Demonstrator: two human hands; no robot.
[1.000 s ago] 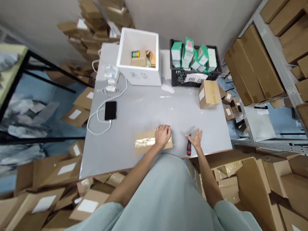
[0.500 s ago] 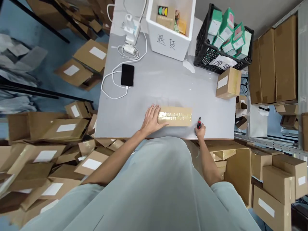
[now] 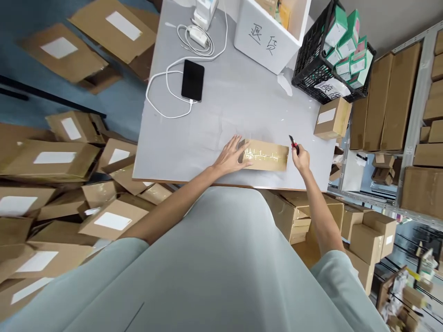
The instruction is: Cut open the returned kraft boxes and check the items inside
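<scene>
A small cardboard box (image 3: pixel 266 157) with shiny clear tape along its top lies near the front edge of the table. My left hand (image 3: pixel 232 157) grips its left end, thumb on the near side and fingers at the far corner. In my right hand (image 3: pixel 300 159) is a red and black utility knife (image 3: pixel 294 145), its blade tip pointing away from me. The knife is held just right of the box, apart from it. The fingers of my right hand are wrapped round the handle.
On the grey table (image 3: pixel 221 110) lie a black phone (image 3: pixel 193 80) and a white cable. Behind stand a white foam box (image 3: pixel 266 41) and a black crate (image 3: pixel 311 69) of green cartons. Another cardboard box (image 3: pixel 332 118) sits at the right edge. Cardboard boxes (image 3: pixel 114 221) crowd the floor at left.
My right hand has lifted the utility knife from the table's front edge, forward beside the box's right end. My left hand stays on the box. The whole view has shifted and turned.
</scene>
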